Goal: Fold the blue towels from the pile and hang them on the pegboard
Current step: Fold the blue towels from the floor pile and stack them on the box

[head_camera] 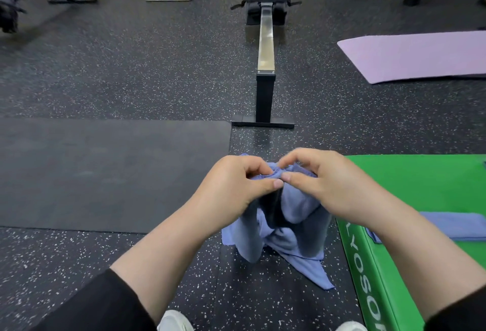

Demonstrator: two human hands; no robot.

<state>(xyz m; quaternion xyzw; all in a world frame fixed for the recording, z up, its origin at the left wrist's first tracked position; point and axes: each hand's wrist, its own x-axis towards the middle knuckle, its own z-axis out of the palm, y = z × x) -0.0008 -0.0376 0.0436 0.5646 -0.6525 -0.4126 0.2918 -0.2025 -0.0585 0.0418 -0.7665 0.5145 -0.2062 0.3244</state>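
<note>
My left hand (236, 186) and right hand (326, 186) meet, both pinching the top edge of a blue towel (292, 215) hanging over the floor; a second towel (455, 225) lies on the green box (410, 188) at three o'clock.

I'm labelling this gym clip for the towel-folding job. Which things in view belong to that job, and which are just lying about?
Part of the job:
- blue towel, pinched at its top edge by the left hand and right hand
- second blue towel, lying flat on the green box

Just lying about:
- rowing machine
- purple mat
- black mat
</note>
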